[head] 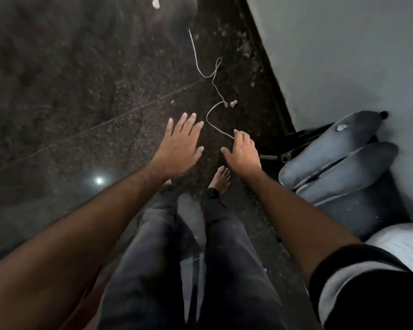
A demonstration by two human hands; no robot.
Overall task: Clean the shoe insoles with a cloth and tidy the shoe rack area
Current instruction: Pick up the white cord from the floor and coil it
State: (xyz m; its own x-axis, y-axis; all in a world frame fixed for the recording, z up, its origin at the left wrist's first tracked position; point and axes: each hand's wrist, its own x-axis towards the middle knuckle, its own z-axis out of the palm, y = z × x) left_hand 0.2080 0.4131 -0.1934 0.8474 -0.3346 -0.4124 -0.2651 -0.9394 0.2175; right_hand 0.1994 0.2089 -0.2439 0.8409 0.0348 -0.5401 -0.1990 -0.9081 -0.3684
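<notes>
While a person stands barefoot on a dark speckled stone floor [69, 96], looking straight down, both bare arms reach forward over it. The left hand [179, 144] hovers flat with its fingers straight and slightly spread, holding nothing. The right hand [241, 151] has its fingers curled down, the tips pinching the near end of a thin pale string [212, 84]; it is hard to tell which fingers close on it. The string trails away in loose loops across the floor toward its far edge, running alongside the dark skirting strip [267, 86] at the foot of a pale wall [343, 55]. A small pale plug-like piece [233, 104] lies just beside the string, and a white scrap [155, 2] sits at the far edge of the floor.

Against the wall at the right edge of the floor lean two grey-blue shoe insoles [339, 158], one overlapping the other, specked with pale dust. Part of a dark metal frame [284, 156] shows just beside them, possibly the shoe rack. No cloth is in view.

As a judgement, the tidying is under way with litter being picked up; dust and flecks remain along the wall edge, and the insoles look not yet wiped.

No brand, label or readable writing is visible
</notes>
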